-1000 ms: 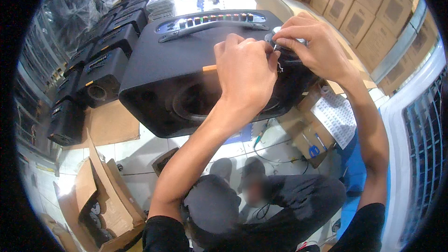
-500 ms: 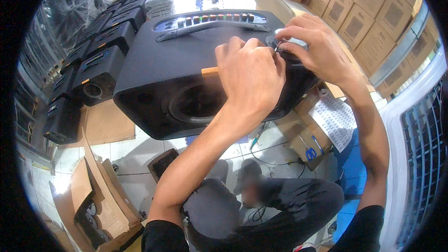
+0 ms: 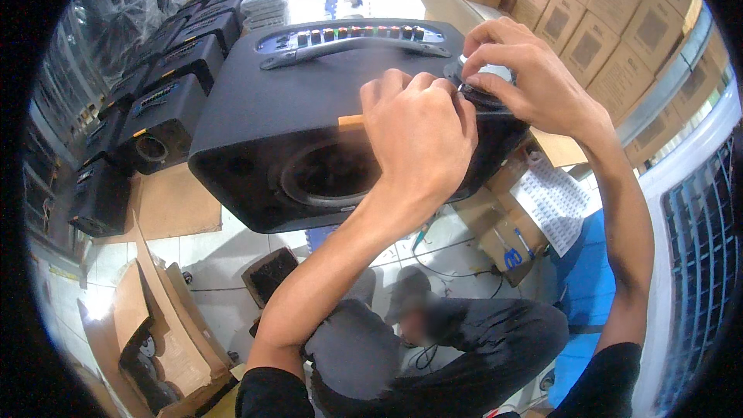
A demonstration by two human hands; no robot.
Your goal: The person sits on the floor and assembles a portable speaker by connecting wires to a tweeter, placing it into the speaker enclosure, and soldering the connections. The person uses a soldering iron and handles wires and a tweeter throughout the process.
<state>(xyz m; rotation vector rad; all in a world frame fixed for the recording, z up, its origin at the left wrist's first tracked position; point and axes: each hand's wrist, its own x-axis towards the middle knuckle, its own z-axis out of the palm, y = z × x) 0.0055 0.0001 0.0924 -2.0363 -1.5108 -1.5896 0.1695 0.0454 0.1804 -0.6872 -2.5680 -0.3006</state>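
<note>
A large black speaker cabinet (image 3: 309, 93) stands in front of me, with a handle and a row of coloured knobs on top and a round opening in the face toward me. At its right end is a small round speaker driver (image 3: 495, 71) with a silvery back and dark rim. My right hand (image 3: 534, 70) curls its thumb and fingers around this driver. My left hand (image 3: 422, 128) is closed, fingertips meeting at the driver's edge beside a small, thin, shiny piece. What it pinches is mostly hidden. An orange strip (image 3: 350, 121) shows on the cabinet's front edge beside that hand.
More black cabinets (image 3: 166, 112) line the left side. Stacked cartons (image 3: 596, 31) fill the back right. An open cardboard box (image 3: 174, 325) lies at lower left. Blue scissors (image 3: 512, 258) and a printed sheet (image 3: 553, 205) lie below right, near a blue stool (image 3: 584, 286).
Both hands stay at the driver. The right hand's fingers and wrist have shifted slightly, and the left hand has dropped a little. The cabinet looks nearly the same.
</note>
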